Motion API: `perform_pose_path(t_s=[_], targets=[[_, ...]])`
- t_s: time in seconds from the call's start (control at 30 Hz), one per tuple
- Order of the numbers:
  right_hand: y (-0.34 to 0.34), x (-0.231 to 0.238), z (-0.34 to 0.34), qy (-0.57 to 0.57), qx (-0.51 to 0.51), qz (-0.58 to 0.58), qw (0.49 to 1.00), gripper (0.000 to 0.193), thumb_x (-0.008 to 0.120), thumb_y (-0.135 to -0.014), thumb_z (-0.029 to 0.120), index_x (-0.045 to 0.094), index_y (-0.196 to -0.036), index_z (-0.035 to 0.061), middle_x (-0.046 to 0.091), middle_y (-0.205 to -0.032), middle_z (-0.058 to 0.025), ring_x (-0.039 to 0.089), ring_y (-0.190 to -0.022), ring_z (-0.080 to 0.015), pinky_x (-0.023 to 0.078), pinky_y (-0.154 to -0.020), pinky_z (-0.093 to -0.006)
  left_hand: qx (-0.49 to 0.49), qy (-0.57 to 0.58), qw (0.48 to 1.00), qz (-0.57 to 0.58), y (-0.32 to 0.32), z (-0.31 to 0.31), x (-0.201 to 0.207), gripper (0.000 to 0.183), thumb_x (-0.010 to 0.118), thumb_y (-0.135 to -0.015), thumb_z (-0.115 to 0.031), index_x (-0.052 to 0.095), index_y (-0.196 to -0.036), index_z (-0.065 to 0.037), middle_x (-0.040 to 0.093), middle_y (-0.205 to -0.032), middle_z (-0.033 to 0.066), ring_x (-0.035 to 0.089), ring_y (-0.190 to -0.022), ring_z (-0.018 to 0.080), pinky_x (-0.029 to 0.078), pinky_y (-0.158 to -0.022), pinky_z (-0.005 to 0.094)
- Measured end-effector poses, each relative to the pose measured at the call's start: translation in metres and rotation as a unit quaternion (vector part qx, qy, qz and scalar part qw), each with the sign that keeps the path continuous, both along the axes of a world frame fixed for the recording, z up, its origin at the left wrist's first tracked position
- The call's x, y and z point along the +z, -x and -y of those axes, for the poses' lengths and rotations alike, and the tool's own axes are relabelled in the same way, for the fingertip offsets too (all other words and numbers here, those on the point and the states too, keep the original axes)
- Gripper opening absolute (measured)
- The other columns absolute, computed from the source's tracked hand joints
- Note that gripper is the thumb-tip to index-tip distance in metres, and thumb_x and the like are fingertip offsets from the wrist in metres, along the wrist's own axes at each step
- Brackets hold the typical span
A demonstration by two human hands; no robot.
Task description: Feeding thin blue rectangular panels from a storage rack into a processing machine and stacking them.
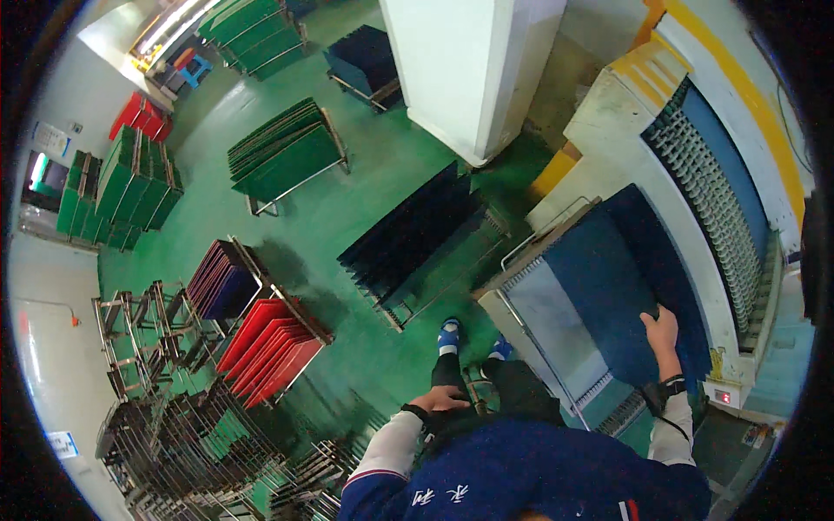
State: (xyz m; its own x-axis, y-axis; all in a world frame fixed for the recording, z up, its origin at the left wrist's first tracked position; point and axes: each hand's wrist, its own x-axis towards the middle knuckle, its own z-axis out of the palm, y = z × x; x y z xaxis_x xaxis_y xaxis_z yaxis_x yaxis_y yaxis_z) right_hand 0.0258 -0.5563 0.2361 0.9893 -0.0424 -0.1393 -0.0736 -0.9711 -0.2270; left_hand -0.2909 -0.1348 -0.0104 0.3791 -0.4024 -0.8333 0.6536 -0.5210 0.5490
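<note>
On my right, my right hand (662,337) grips the edge of a dark blue panel (599,278), thumb showing on the near side; the other fingers are partly hidden. The panel leans in a slotted metal rack (512,300) beside a machine with a roller conveyor (708,187). Another dark blue panel (656,252) lies behind it, toward the rollers. My left hand (441,399) rests by my thigh, its fingers stretched out and holding nothing. Dark bands with a cord circle my right wrist.
Ahead stands a rack of dark panels (417,230). Racks of green panels (287,156) and red panels (274,347) stand on the green floor to the left. Several bare metal racks (191,443) crowd the lower left. A white pillar (460,78) rises ahead.
</note>
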Motion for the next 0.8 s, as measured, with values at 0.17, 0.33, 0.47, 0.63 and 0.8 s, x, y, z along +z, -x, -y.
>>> perform_pose_path(t_s=[0.17,0.33,0.47,0.63,0.8], targets=[[0.004,-0.010,0.005,0.011,-0.001,0.006,1.000,0.037,0.075,-0.077,0.024,0.066,-0.102,-0.0013,0.067,-0.095,-0.0229,0.064,-0.092,-0.0409,0.049,-0.081,-0.0447,-0.124,-0.067,0.982,0.125,0.008,0.008,-0.041,0.092,0.063,-0.072,-0.076,0.049,-0.142,-0.017,0.032,-0.155,0.0077,0.012,-0.145,0.0427,0.024,-0.113,0.0590],[0.009,-0.014,0.009,0.009,0.024,0.006,1.000,0.038,0.074,-0.077,0.024,0.066,-0.104,-0.0016,0.067,-0.099,-0.0237,0.063,-0.093,-0.0408,0.049,-0.081,-0.0447,-0.105,-0.123,0.980,0.116,0.010,0.014,-0.038,0.087,0.063,-0.070,-0.077,0.048,-0.142,-0.030,0.023,-0.159,-0.0043,0.002,-0.146,0.0452,0.019,-0.109,0.0699],[0.012,-0.017,0.007,0.045,0.032,0.035,0.998,0.039,0.074,-0.077,0.025,0.066,-0.104,-0.0016,0.066,-0.100,-0.0235,0.063,-0.094,-0.0402,0.049,-0.082,-0.0447,-0.071,-0.178,0.972,0.138,0.017,0.015,-0.030,0.083,0.066,-0.069,-0.074,0.051,-0.139,-0.032,0.022,-0.159,-0.0058,0.001,-0.146,0.0450,0.020,-0.109,0.0695],[0.011,-0.017,0.009,0.044,0.031,0.014,0.998,0.042,0.073,-0.077,0.027,0.066,-0.106,-0.0018,0.066,-0.105,-0.0233,0.061,-0.101,-0.0389,0.048,-0.087,-0.0445,-0.033,-0.213,0.960,0.181,0.029,0.017,-0.040,0.081,0.069,-0.068,-0.070,0.054,-0.137,-0.031,0.026,-0.157,-0.0054,0.004,-0.146,0.0450,0.020,-0.108,0.0706],[0.022,-0.019,0.004,0.076,0.067,0.107,0.989,0.041,0.073,-0.078,0.027,0.066,-0.107,-0.0004,0.066,-0.108,-0.0221,0.061,-0.104,-0.0383,0.048,-0.089,-0.0446,-0.024,-0.244,0.949,0.196,0.039,0.022,-0.038,0.080,0.070,-0.068,-0.071,0.055,-0.136,-0.032,0.027,-0.157,-0.0059,0.006,-0.146,0.0432,0.022,-0.107,0.0704]])
